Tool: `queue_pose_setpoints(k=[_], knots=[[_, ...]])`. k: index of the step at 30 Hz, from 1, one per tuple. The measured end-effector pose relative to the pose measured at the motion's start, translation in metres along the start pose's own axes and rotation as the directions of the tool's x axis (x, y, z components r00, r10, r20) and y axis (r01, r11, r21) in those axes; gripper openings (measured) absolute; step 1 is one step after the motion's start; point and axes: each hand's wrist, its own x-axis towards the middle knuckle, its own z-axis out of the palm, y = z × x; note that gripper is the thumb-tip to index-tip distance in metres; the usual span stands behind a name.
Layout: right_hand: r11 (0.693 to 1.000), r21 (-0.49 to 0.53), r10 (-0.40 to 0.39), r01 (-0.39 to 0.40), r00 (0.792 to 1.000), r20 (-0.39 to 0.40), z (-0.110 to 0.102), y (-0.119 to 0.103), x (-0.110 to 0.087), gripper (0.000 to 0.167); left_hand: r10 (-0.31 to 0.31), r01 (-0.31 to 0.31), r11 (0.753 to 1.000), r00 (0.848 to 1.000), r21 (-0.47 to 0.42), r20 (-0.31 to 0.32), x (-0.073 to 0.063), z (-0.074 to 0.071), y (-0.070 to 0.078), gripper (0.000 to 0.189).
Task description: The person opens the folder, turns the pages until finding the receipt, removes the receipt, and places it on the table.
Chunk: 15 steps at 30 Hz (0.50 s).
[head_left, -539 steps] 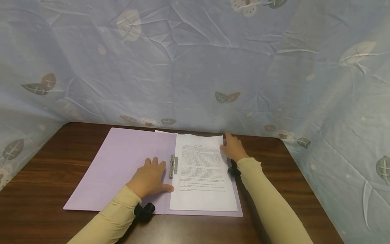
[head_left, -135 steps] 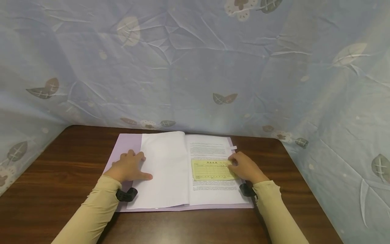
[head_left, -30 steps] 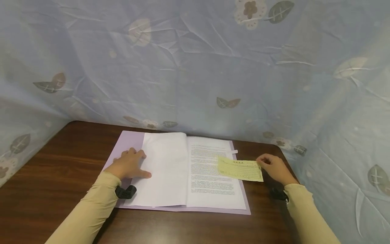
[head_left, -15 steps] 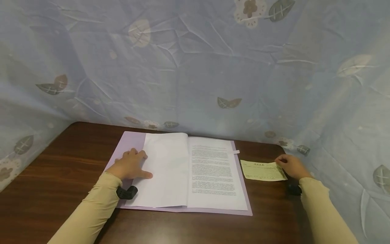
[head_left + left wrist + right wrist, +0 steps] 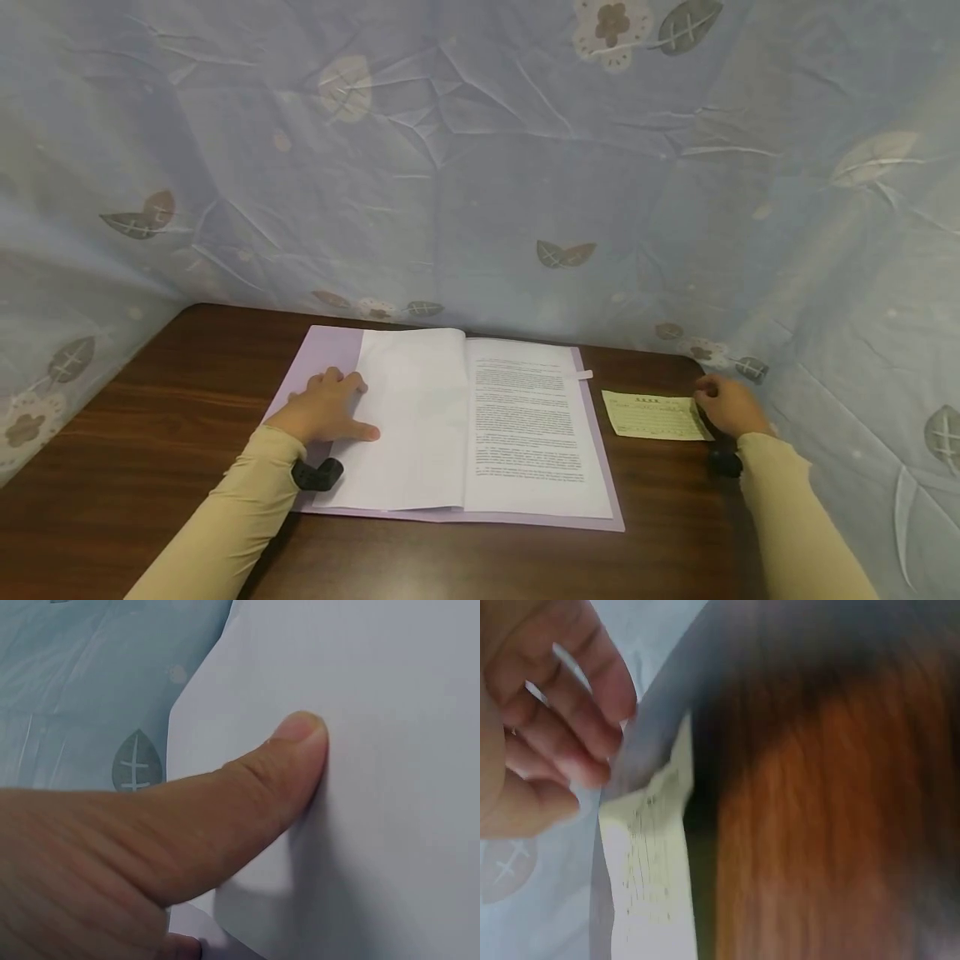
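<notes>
A lilac folder point(image 5: 330, 342) lies open on the table, with a metal clip once visible at its spine now hidden by paper. My left hand point(image 5: 322, 408) rests spread across the left cover and the turned white sheets point(image 5: 420, 417), thumb point(image 5: 255, 780) pressing on the paper in the left wrist view. To the folder's right lies a yellow printed slip point(image 5: 656, 415), flat on the wood. My right hand point(image 5: 731, 406) is at the slip's right end; in the right wrist view its loosely bent fingers point(image 5: 562, 735) show apart from the slip point(image 5: 649, 877).
A printed page point(image 5: 528, 433) fills the folder's right side, and a small white tab point(image 5: 585, 375) sticks out past its edge. The dark wooden table point(image 5: 465, 562) meets a patterned cloth point(image 5: 480, 167) behind and at the sides.
Earlier the sheets were turned left, exposing the yellow slip. My right hand pinched it, carried it right onto the table and has let it go. My left hand has stayed on the turned sheets.
</notes>
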Motion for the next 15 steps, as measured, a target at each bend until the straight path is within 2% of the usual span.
queue_pose_setpoints(k=[3, 7, 11, 15], knots=[[0.998, 0.029, 0.05, -0.048, 0.995, -0.089, 0.004, -0.006, -0.003, 0.045, -0.002, 0.002, 1.0, 1.0, 0.005, -0.001, -0.001, -0.001, 0.002, 0.088], [0.99, 0.126, 0.095, -0.069, 0.973, -0.209, 0.014, -0.025, -0.008, 0.044, 0.016, -0.016, 1.0, 1.0, 0.021, -0.009, -0.002, -0.001, 0.003, 0.085], [0.98, 0.196, 0.087, -0.041, 0.969, -0.231, 0.022, -0.05, -0.015, 0.042, 0.067, -0.065, 0.996, 0.997, 0.053, -0.044, -0.001, -0.001, 0.004, 0.074], [0.971, 0.241, 0.062, -0.003, 0.969, -0.24, 0.032, -0.073, -0.019, 0.037, 0.141, -0.132, 0.988, 0.982, 0.076, -0.126, 0.003, -0.005, 0.006, 0.065]])
